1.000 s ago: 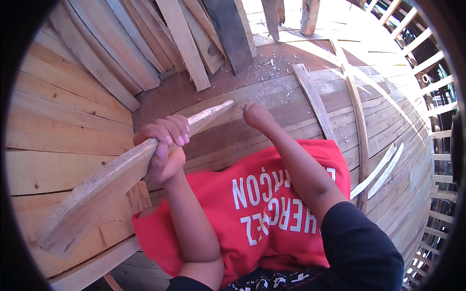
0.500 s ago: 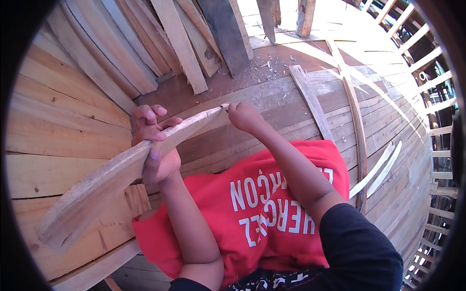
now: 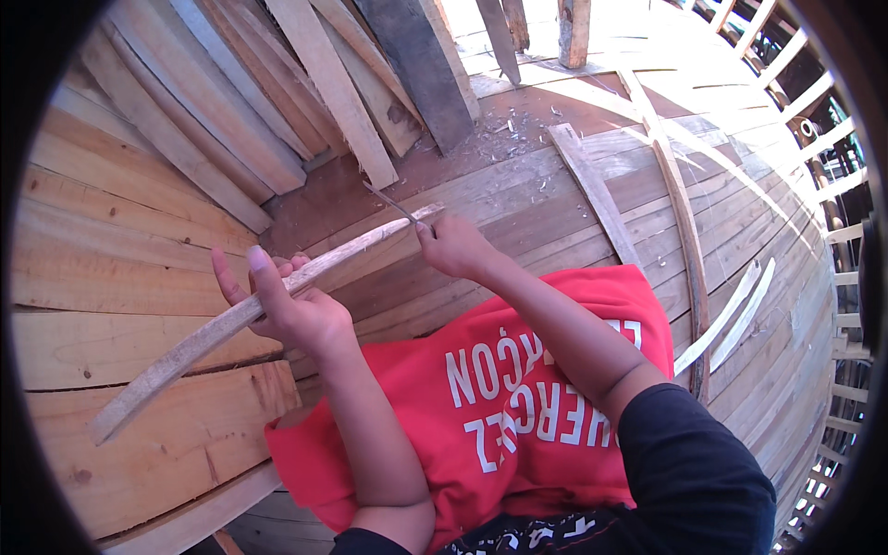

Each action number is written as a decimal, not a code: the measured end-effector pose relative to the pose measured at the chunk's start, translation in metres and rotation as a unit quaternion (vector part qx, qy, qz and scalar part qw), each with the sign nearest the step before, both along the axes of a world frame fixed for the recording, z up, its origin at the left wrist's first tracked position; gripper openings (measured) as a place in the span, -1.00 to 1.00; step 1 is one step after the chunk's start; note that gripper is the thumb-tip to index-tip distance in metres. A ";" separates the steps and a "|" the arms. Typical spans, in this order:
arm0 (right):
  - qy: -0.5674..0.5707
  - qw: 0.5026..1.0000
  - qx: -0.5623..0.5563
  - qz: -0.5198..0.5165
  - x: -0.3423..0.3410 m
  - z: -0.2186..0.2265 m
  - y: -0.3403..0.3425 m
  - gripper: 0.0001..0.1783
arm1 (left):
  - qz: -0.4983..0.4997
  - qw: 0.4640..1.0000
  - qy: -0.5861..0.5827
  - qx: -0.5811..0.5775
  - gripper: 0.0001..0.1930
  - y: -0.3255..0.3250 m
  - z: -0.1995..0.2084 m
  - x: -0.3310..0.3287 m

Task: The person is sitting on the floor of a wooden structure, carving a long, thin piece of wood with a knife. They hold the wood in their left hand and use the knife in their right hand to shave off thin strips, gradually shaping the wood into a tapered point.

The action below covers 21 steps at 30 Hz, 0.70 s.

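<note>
A long, gently curved wooden strip (image 3: pixel 208 335) slants across in front of me, from low at the left up to the centre. My left hand (image 3: pixel 313 319) supports it around the middle, thumb up on the near side and one finger stretched away. Near its far end, my right hand (image 3: pixel 455 248) is closed around a knife (image 3: pixel 390 202). The thin dark blade points up and left and crosses the strip close to the tip; the handle is hidden in my fist. Red cloth with white print (image 3: pixel 407 379) lies over my lap.
Wooden planks (image 3: pixel 213 102) lean at the upper left beside a plank wall (image 3: pixel 111 342). Wood shavings (image 3: pixel 509 134) litter the curved plank floor (image 3: pixel 573 222). Loose battens (image 3: pixel 680 203) and two pale strips (image 3: pixel 740 310) lie at the right. Slatted railing (image 3: pixel 846 231) borders the far right.
The strip has rolled so that its narrower side faces me, and its left end has risen. My left thumb has come up over it. The knife blade, mostly hidden before, now shows, angled away.
</note>
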State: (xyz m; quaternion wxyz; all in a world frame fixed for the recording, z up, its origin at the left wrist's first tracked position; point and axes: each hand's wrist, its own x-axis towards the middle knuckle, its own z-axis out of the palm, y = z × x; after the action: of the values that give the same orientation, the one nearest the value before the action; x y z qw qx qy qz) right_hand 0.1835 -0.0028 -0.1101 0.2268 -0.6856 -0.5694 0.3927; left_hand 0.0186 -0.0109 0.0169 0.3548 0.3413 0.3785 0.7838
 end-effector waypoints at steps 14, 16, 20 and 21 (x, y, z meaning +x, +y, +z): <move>0.019 0.998 -0.032 -0.044 -0.009 -0.005 -0.006 -0.44 | 0.012 0.996 -0.066 0.066 -0.73 0.013 -0.020 -0.014; 0.022 0.999 -0.033 -0.037 -0.007 -0.004 -0.006 -0.44 | 0.015 0.996 -0.056 0.068 -0.74 0.015 -0.020 -0.010; 0.003 0.999 0.012 -0.032 -0.015 0.015 -0.009 -0.44 | 0.042 0.997 -0.041 0.043 -0.75 0.011 -0.013 -0.008; -0.008 0.999 0.041 -0.023 -0.024 0.023 -0.013 -0.44 | 0.039 0.997 -0.042 0.045 -0.74 0.011 -0.015 -0.011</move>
State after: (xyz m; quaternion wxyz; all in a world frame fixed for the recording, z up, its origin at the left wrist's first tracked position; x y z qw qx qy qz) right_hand 0.1590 -0.0154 -0.0875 0.2593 -0.6915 -0.5712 0.3582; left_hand 0.0077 0.0001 0.0020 0.3239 0.3089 0.3406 0.8268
